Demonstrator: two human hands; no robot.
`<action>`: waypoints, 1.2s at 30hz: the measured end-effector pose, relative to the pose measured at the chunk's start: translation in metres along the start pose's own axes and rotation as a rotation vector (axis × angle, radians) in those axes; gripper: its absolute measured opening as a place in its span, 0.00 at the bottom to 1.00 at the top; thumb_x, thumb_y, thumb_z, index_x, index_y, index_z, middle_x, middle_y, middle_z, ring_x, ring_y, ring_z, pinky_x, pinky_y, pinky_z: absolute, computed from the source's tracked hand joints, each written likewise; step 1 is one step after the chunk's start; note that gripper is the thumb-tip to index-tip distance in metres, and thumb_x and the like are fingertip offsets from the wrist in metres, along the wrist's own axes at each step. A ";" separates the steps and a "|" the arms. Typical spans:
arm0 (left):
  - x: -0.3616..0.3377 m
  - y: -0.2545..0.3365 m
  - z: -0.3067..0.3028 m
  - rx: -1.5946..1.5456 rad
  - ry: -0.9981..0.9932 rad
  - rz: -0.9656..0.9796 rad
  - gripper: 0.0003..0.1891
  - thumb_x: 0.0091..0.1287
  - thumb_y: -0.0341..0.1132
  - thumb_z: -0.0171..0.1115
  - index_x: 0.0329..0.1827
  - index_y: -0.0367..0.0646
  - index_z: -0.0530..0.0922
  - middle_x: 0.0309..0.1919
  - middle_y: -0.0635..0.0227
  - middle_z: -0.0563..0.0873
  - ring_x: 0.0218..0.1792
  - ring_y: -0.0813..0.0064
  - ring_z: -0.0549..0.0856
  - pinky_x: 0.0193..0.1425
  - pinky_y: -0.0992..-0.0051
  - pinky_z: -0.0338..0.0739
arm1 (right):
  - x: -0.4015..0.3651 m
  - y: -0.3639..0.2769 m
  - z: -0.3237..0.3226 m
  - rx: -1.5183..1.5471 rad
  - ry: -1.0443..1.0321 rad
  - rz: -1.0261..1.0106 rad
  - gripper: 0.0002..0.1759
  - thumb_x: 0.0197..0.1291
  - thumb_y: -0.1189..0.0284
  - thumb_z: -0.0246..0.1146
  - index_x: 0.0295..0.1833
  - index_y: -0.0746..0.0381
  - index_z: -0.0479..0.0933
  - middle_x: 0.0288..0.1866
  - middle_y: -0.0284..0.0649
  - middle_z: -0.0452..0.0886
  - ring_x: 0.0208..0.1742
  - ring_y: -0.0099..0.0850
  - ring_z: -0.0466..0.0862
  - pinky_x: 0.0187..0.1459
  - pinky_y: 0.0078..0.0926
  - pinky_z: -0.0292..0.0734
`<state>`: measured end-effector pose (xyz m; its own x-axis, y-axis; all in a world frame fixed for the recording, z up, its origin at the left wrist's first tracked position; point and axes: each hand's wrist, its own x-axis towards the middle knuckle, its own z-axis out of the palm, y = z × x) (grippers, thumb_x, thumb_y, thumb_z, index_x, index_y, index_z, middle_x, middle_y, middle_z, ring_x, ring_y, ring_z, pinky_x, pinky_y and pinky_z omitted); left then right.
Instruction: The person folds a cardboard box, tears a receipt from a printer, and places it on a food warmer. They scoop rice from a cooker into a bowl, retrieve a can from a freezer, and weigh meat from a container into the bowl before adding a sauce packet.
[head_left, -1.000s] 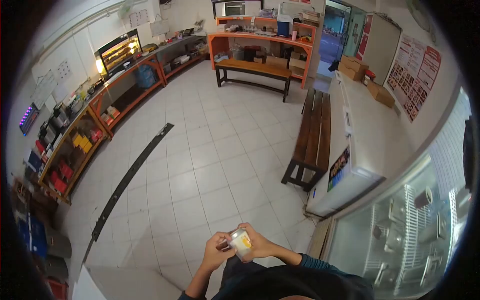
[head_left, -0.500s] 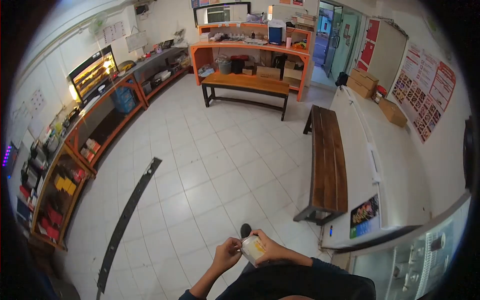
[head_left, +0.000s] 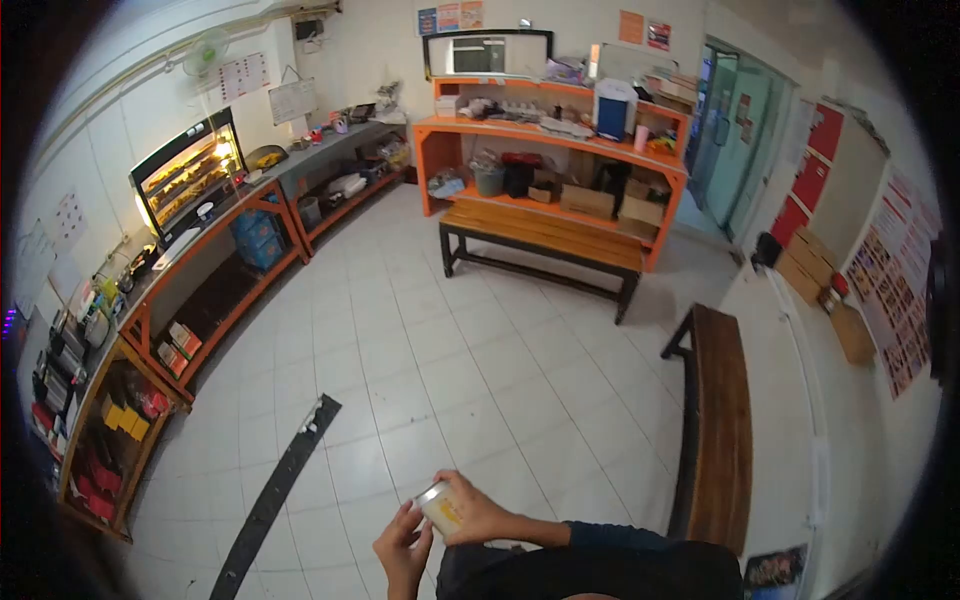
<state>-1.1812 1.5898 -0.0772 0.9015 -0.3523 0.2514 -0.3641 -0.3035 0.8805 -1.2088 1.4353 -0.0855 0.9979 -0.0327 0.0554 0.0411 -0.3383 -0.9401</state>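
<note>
the tub [head_left: 443,511] lies between the two hands, tilted, its silvery rim toward the upper left. the right hand [head_left: 476,512] grips it from the right, fingers wrapped round its side. the left hand [head_left: 404,543] is at its left side, fingers partly curled by the rim; i cannot tell if they grip it. below them is the tiled floor [head_left: 450,400], with a dark strip [head_left: 272,500] to the left.
</note>
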 end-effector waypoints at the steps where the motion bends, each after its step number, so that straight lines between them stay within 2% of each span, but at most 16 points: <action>1: 0.023 -0.014 0.000 0.086 0.061 0.010 0.07 0.47 0.21 0.63 0.30 0.32 0.77 0.43 0.49 0.78 0.33 0.71 0.82 0.29 0.81 0.77 | 0.033 0.006 -0.001 -0.048 -0.012 -0.012 0.46 0.26 0.71 0.68 0.56 0.59 0.51 0.50 0.47 0.60 0.50 0.42 0.68 0.48 0.31 0.67; 2: 0.049 -0.036 0.010 -0.056 0.248 0.036 0.03 0.46 0.21 0.62 0.23 0.31 0.77 0.38 0.49 0.80 0.26 0.74 0.82 0.26 0.83 0.75 | 0.066 0.015 0.000 -0.072 -0.010 -0.043 0.46 0.27 0.70 0.67 0.56 0.59 0.51 0.50 0.48 0.60 0.50 0.44 0.67 0.48 0.32 0.67; 5: 0.133 -0.075 0.011 -0.023 0.285 0.013 0.04 0.46 0.20 0.62 0.25 0.31 0.76 0.39 0.49 0.79 0.24 0.73 0.81 0.26 0.82 0.76 | 0.161 0.029 -0.002 -0.090 0.004 -0.019 0.46 0.28 0.69 0.67 0.57 0.60 0.50 0.50 0.49 0.59 0.51 0.46 0.66 0.48 0.34 0.67; 6: 0.166 -0.083 0.014 -0.043 0.307 0.055 0.04 0.47 0.21 0.60 0.26 0.32 0.76 0.39 0.52 0.78 0.26 0.73 0.80 0.26 0.81 0.77 | 0.191 0.030 -0.008 -0.095 0.010 0.010 0.46 0.28 0.69 0.67 0.57 0.60 0.50 0.50 0.49 0.59 0.51 0.46 0.66 0.48 0.34 0.68; 9: 0.262 -0.101 0.015 -0.004 0.219 0.082 0.05 0.49 0.22 0.59 0.28 0.32 0.75 0.39 0.55 0.77 0.34 0.71 0.80 0.26 0.81 0.78 | 0.276 0.026 -0.031 -0.194 0.080 0.090 0.46 0.29 0.68 0.68 0.57 0.60 0.50 0.49 0.49 0.59 0.50 0.47 0.67 0.47 0.35 0.68; 12: 0.363 -0.111 0.023 -0.073 0.109 0.081 0.05 0.50 0.23 0.58 0.30 0.33 0.75 0.37 0.58 0.76 0.35 0.72 0.79 0.30 0.79 0.79 | 0.354 0.033 -0.067 -0.198 0.124 0.056 0.49 0.27 0.68 0.68 0.57 0.61 0.49 0.51 0.51 0.57 0.52 0.49 0.65 0.48 0.38 0.68; 15: 0.464 -0.132 0.033 -0.140 0.003 0.104 0.05 0.50 0.23 0.59 0.30 0.34 0.75 0.39 0.58 0.76 0.37 0.71 0.79 0.33 0.77 0.79 | 0.435 0.048 -0.104 -0.101 0.224 0.068 0.49 0.27 0.69 0.69 0.57 0.62 0.49 0.51 0.51 0.58 0.52 0.48 0.65 0.49 0.36 0.67; 18: 0.575 -0.135 0.043 -0.092 -0.106 0.277 0.08 0.50 0.23 0.60 0.34 0.35 0.77 0.43 0.57 0.76 0.37 0.71 0.81 0.34 0.77 0.79 | 0.530 0.074 -0.139 -0.107 0.443 -0.020 0.48 0.25 0.72 0.69 0.56 0.64 0.50 0.51 0.50 0.58 0.53 0.46 0.65 0.51 0.35 0.66; 21: 0.688 -0.131 0.046 -0.035 -0.128 0.346 0.11 0.48 0.22 0.62 0.36 0.37 0.78 0.44 0.58 0.77 0.35 0.71 0.82 0.35 0.79 0.79 | 0.623 0.062 -0.187 -0.106 0.498 -0.115 0.47 0.25 0.74 0.68 0.55 0.63 0.50 0.50 0.49 0.60 0.53 0.45 0.65 0.50 0.34 0.66; 23: 0.756 -0.122 0.043 -0.013 -0.107 0.370 0.09 0.48 0.22 0.61 0.34 0.37 0.79 0.42 0.58 0.78 0.32 0.72 0.83 0.34 0.79 0.79 | 0.686 0.060 -0.209 0.046 0.504 -0.101 0.46 0.26 0.76 0.67 0.55 0.62 0.50 0.48 0.48 0.62 0.51 0.42 0.67 0.48 0.32 0.67; 26: 0.852 -0.122 0.044 -0.038 0.039 0.470 0.09 0.47 0.23 0.62 0.34 0.37 0.79 0.41 0.59 0.79 0.30 0.73 0.83 0.32 0.80 0.78 | 0.780 0.036 -0.249 0.065 0.471 -0.226 0.45 0.26 0.77 0.67 0.55 0.61 0.50 0.47 0.48 0.63 0.49 0.39 0.69 0.46 0.31 0.68; 30: 0.958 -0.133 0.034 -0.086 0.115 0.447 0.10 0.47 0.22 0.62 0.34 0.38 0.80 0.40 0.60 0.80 0.28 0.73 0.83 0.32 0.81 0.78 | 0.897 0.028 -0.276 0.089 0.420 -0.330 0.44 0.28 0.77 0.67 0.54 0.60 0.50 0.47 0.47 0.62 0.48 0.38 0.70 0.45 0.32 0.68; 34: 1.074 -0.185 0.027 -0.022 0.209 0.467 0.10 0.46 0.22 0.62 0.34 0.38 0.80 0.42 0.60 0.79 0.29 0.74 0.83 0.30 0.80 0.77 | 1.027 0.048 -0.290 -0.066 0.405 -0.378 0.44 0.29 0.77 0.67 0.54 0.60 0.50 0.48 0.47 0.60 0.48 0.38 0.70 0.46 0.31 0.67; 36: 1.133 -0.210 0.022 -0.001 0.248 0.463 0.08 0.46 0.22 0.62 0.32 0.37 0.79 0.42 0.60 0.79 0.29 0.75 0.82 0.30 0.80 0.77 | 1.095 0.065 -0.290 -0.040 0.396 -0.427 0.44 0.30 0.77 0.67 0.54 0.61 0.50 0.48 0.47 0.60 0.47 0.37 0.70 0.45 0.31 0.67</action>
<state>-0.0882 1.2344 0.0140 0.6742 -0.2289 0.7022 -0.7378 -0.1647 0.6547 -0.1273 1.1047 0.0117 0.7987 -0.2323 0.5551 0.4257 -0.4338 -0.7941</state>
